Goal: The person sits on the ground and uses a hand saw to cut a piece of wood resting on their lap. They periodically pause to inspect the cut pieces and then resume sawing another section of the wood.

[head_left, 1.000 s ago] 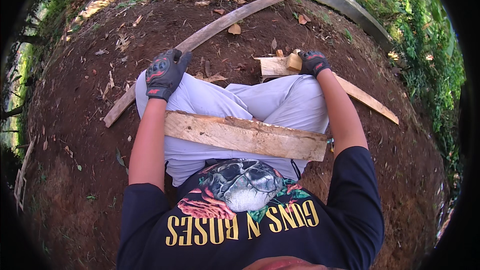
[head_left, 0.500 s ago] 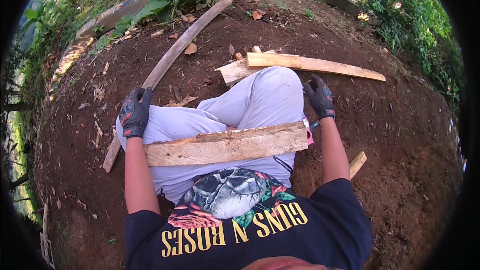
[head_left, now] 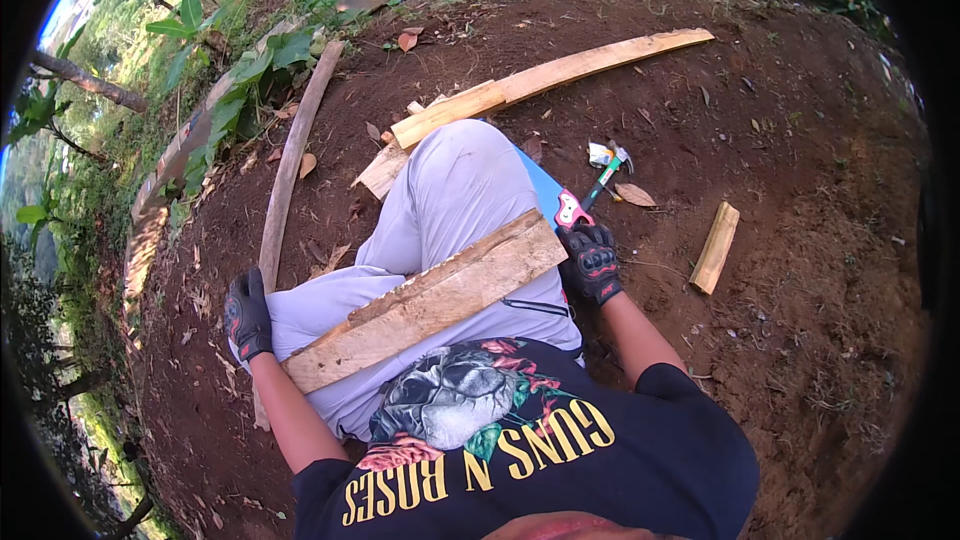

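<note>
A rough wooden plank lies across my lap, tilted up toward the right. My gloved left hand rests on the outer side of my left knee, holding nothing, with its fingers partly hidden. By the plank's right end, my gloved right hand is closed at the pink handle of a handsaw. Its palm side and part of the grip are out of sight. The saw's blue blade runs along my right knee, which hides part of it.
A hammer with a green handle lies beyond the saw, beside a small white packet. Right of it is a short wood block. Long boards lie ahead, and a weathered pole lies at the left.
The view has turned to the right, bringing the saw and hammer into sight. My right hand has come back from beside the knee to the saw handle. My left hand stays at the left knee.
</note>
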Demonstrator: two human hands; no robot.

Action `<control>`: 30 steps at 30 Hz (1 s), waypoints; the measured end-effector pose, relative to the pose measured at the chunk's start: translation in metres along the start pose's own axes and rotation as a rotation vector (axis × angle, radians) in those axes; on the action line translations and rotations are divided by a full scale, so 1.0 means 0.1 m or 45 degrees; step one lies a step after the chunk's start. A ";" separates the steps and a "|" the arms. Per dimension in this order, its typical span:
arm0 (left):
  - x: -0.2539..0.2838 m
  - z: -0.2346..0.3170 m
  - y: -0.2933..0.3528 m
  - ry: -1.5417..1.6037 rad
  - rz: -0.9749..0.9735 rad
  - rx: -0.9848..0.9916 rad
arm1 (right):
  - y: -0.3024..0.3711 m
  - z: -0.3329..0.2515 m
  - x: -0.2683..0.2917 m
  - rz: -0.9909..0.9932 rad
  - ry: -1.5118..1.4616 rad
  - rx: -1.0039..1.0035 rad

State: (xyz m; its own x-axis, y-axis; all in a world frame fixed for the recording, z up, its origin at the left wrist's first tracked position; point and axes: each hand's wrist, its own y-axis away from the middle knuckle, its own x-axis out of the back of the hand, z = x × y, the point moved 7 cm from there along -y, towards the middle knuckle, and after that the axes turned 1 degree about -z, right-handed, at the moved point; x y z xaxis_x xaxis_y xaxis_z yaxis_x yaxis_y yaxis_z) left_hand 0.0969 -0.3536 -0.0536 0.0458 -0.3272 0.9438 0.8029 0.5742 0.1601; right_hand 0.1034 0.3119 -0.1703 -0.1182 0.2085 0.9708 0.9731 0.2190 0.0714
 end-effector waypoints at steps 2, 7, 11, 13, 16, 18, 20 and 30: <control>0.03 0.03 0.04 -0.020 -0.003 -0.005 | -0.14 0.01 0.09 -0.035 -0.090 -0.113; 0.02 0.00 0.01 0.029 -0.106 0.003 | -0.30 0.08 0.84 -0.073 -0.306 -0.158; -0.03 -0.05 -0.03 0.006 -0.034 -0.017 | -0.30 0.28 1.38 0.141 -0.681 -0.157; 0.01 -0.01 0.01 -0.041 -0.050 -0.015 | -0.21 0.39 1.66 0.198 -0.871 -0.234; 0.03 0.05 0.05 -0.003 -0.025 -0.006 | 0.01 0.66 2.16 0.210 -1.162 -0.450; 0.01 0.08 0.04 -0.040 -0.044 -0.022 | 0.23 0.97 2.32 0.200 -1.358 -0.654; -0.02 0.04 0.00 -0.003 -0.040 -0.050 | 0.28 0.98 2.59 0.324 -1.375 -0.627; -0.14 0.00 -0.08 -0.107 -0.094 -0.025 | -0.40 0.69 1.38 0.343 -2.302 -0.405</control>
State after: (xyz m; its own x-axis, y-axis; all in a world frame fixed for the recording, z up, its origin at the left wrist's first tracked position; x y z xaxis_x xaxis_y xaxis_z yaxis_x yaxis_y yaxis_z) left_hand 0.0896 -0.3533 -0.0679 -0.0631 -0.3033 0.9508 0.8138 0.5359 0.2250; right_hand 0.0342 0.3973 -0.0553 0.1941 0.8877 -0.4174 0.9697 -0.1094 0.2184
